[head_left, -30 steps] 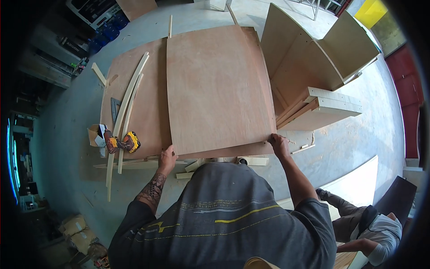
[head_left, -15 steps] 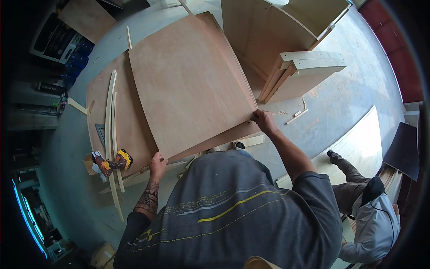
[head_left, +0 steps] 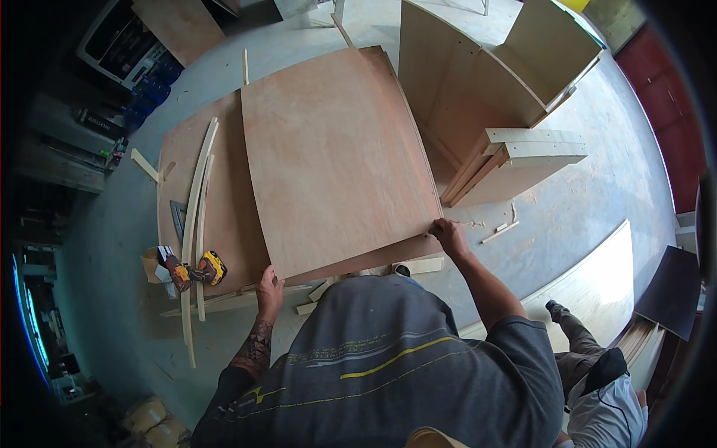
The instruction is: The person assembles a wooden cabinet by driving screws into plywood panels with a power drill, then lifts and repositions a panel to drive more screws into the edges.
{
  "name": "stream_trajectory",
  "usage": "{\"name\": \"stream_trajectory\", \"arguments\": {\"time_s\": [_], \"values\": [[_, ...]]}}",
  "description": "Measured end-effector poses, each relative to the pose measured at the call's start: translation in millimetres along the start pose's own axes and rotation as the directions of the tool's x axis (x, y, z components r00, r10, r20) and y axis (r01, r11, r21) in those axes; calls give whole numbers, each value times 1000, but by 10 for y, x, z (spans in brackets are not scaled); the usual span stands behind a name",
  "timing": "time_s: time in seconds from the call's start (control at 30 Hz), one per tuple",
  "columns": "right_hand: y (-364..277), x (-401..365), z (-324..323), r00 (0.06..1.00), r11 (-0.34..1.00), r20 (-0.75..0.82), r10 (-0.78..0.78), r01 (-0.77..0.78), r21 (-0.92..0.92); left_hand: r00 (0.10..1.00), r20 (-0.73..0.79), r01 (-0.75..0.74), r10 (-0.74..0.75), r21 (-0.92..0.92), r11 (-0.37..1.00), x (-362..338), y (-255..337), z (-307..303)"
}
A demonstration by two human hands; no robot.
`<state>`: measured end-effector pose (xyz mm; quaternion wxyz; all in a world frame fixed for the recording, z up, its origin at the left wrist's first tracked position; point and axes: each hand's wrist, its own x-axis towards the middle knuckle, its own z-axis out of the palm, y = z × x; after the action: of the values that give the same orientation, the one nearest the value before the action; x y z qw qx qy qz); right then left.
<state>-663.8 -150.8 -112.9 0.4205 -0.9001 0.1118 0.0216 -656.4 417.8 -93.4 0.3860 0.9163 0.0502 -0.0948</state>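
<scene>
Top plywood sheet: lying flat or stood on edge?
Flat: the top plywood sheet rests on a lower sheet, left hand and right hand at its near corners.

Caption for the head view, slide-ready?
Left hand and right hand grip the near corners of a plywood sheet atop a larger panel.

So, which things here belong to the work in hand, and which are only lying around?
In hand: top plywood sheet, gripped at its near corners by left hand and right hand.
Lying about: yellow drill, thin wood strips, open cabinet.
</scene>
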Motion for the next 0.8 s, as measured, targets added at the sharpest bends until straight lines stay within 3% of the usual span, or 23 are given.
{"name": "stream_trajectory", "arguments": {"time_s": [0.07, 0.17, 0.23, 0.33, 0.47, 0.53, 0.57, 0.63, 0.8], "values": [[4, -5, -1, 1000, 1000, -11, -6, 6, -12, 999, 11, 40, -40, -40, 998, 1, 27, 30], [90, 8, 50, 997, 996, -13, -76, 76, -44, 999, 16, -37, 37, -16, 999, 56, -95, 76], [44, -9, 19, 997, 997, -4, -73, 73, -19, 998, -14, 63, -61, 215, 975, 49, 113, 85], [97, -11, 76, 998, 996, -17, -68, 67, -53, 996, 11, 81, -84, 186, 979, 186, -95, 144], [49, -20, 34, 998, 998, -21, -56, 55, -20, 979, 78, 164, -189, 250, 954, 205, 199, 21], [5, -13, 13, 999, 995, -8, -36, 35, -97, 974, 78, 180, -211, 295, 939, 223, 184, 31], [11, -20, 8, 997, 991, -21, -79, 77, -106, 972, 103, 168, -209, 314, 935, 211, 112, 57], [96, -30, 67, 997, 990, -31, -71, 67, -126, 996, 2, 85, -89, 278, 957, 187, -59, 117], [-31, -122, 35, 993, 982, -87, -85, 68, -178, 994, 37, 91, -105, 280, 956, 216, -167, 101]]}}
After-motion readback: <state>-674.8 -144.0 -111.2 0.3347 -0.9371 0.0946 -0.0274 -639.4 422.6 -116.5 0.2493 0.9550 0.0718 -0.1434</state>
